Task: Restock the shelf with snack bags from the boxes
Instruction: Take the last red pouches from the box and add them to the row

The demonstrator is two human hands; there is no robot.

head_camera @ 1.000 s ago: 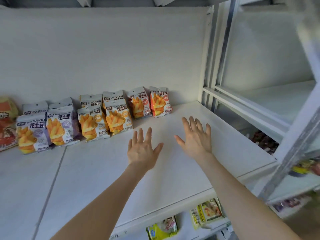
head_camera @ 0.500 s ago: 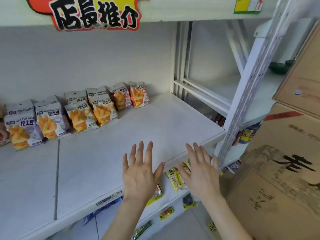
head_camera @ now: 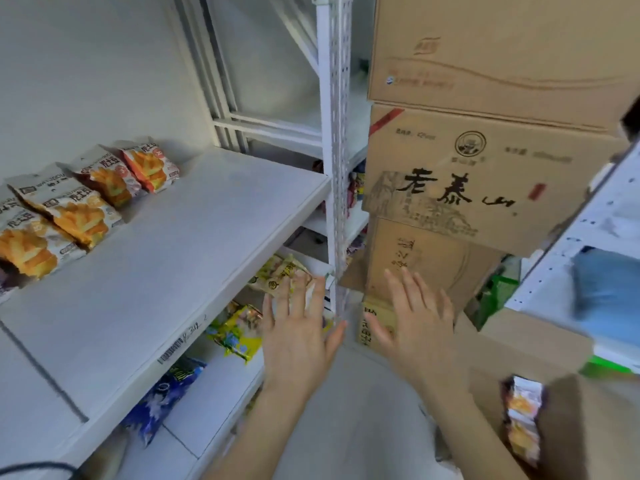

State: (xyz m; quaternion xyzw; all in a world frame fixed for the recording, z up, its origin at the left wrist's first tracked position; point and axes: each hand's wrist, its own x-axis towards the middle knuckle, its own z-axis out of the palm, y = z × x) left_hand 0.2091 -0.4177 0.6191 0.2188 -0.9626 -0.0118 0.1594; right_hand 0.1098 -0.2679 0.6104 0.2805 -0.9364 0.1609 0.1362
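A row of snack bags (head_camera: 79, 206) with orange fries printed on them leans against the back of the white shelf (head_camera: 194, 244) at the left. My left hand (head_camera: 298, 334) and my right hand (head_camera: 415, 327) hover with fingers spread, empty, off the shelf's right front corner, above the floor. At the lower right an open cardboard box (head_camera: 568, 417) shows several snack bags (head_camera: 523, 424) inside.
A white perforated upright post (head_camera: 334, 150) stands just behind my hands. Stacked cardboard boxes (head_camera: 485, 174) rise to its right. Lower shelves hold yellow bags (head_camera: 239, 334) and a blue bag (head_camera: 162, 400). Another white rack (head_camera: 588, 244) stands at the far right.
Both hands have drawn back from over the shelf to beyond its front right corner. My view has swung right and down, bringing the stacked boxes and the open box into sight.
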